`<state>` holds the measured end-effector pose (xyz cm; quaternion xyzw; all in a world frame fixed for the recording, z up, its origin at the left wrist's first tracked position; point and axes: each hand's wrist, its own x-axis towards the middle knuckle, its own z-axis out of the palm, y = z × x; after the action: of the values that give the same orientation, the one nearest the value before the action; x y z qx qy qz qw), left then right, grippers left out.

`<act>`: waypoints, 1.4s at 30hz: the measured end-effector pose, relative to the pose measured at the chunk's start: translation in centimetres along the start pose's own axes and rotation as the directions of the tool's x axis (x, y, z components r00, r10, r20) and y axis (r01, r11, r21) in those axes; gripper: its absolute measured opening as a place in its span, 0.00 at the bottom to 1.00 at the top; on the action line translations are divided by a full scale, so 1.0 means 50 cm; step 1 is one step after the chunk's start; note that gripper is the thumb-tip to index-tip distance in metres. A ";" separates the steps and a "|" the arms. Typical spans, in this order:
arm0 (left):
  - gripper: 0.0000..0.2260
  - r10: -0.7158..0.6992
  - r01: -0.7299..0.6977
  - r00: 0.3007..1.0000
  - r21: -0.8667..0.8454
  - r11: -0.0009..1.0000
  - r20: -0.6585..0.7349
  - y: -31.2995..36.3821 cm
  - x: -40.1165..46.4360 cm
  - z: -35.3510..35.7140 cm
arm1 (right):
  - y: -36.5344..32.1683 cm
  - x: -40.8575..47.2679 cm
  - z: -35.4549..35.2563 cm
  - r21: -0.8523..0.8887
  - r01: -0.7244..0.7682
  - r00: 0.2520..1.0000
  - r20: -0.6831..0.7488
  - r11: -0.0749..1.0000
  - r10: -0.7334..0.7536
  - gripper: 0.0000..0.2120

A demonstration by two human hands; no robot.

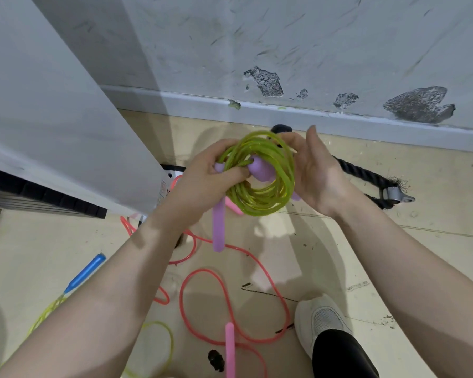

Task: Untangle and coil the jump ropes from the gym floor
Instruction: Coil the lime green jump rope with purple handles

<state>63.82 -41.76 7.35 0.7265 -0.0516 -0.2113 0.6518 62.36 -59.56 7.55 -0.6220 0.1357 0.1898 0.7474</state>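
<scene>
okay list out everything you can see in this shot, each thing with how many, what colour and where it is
green rope: one, yellow-green with purple handles, coiled in both hands, one handle hanging down
pink rope: one, pink, loose loops on the floor below the hands, pink handle near the bottom edge
yellow rope: one, pale yellow with a blue handle, on the floor lower left
black rope: one, thick, black with a grey metal end, on the floor by the wall, right
cabinet: one, white, left
wall: white, scuffed, chipped patches, top
floor: beige, marked
shoe: one, white, lower right
left hand: grips coil and handle
right hand: fingers around the coil's right side
</scene>
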 end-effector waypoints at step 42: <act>0.17 -0.162 0.245 0.948 -0.307 0.920 0.273 0.010 -0.011 0.088 | -0.035 0.006 -0.098 0.088 -0.004 0.985 -0.172 0.996 0.019 0.29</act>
<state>61.78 -45.71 7.69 0.5744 -0.0174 -0.3710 0.7295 63.59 -64.58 8.00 -0.6022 0.2118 0.1334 0.7581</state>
